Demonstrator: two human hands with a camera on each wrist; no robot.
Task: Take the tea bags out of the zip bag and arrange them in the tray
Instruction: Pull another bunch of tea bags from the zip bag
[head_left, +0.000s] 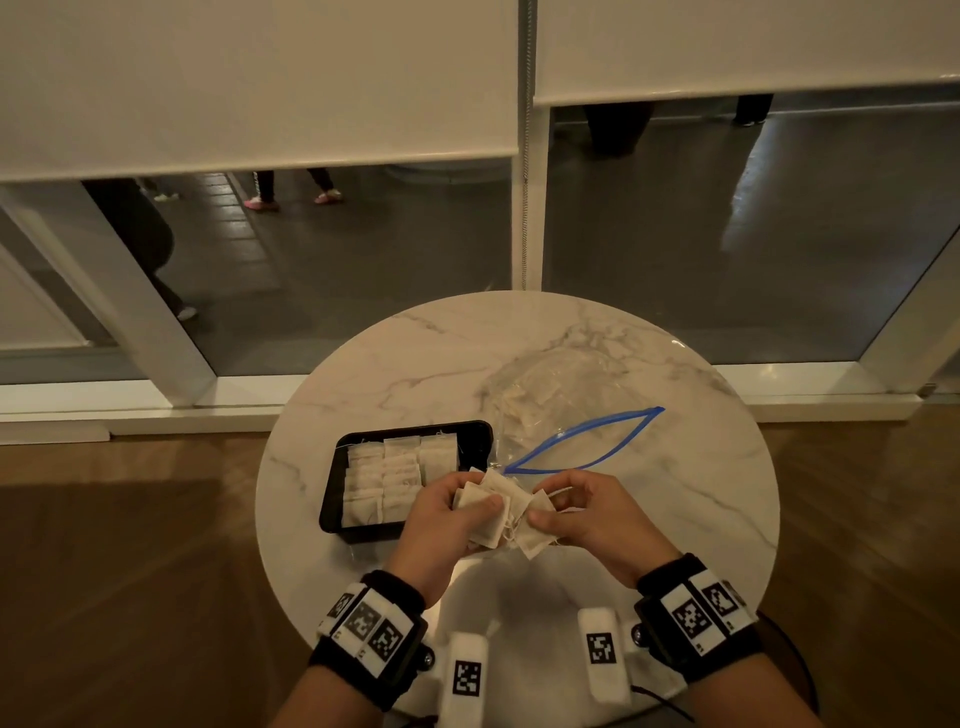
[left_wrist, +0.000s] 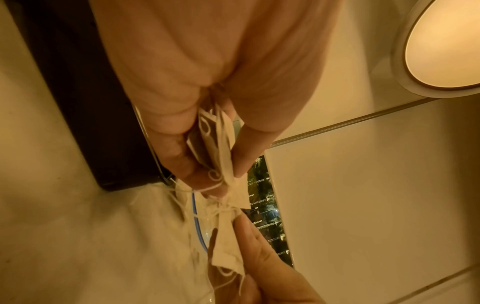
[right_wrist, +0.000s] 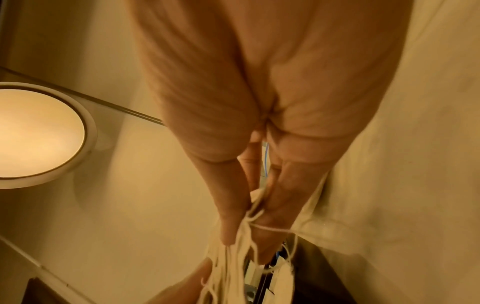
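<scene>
**Both hands on a tangled clump of tea bags**

I see my left hand (head_left: 447, 514) and right hand (head_left: 582, 512) raised together above the table (head_left: 675, 519), fingers curled, pinching a bunch of tea bags (head_left: 506, 512) between tray (head_left: 332, 499) and zip bag (head_left: 561, 410). More bags lie in the tray.

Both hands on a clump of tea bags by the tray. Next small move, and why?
Probably peel one bag free with the right hand: the tea bags sit fanned between it and the left hand, strings tangled, and the tray has bare room on its right.
</scene>
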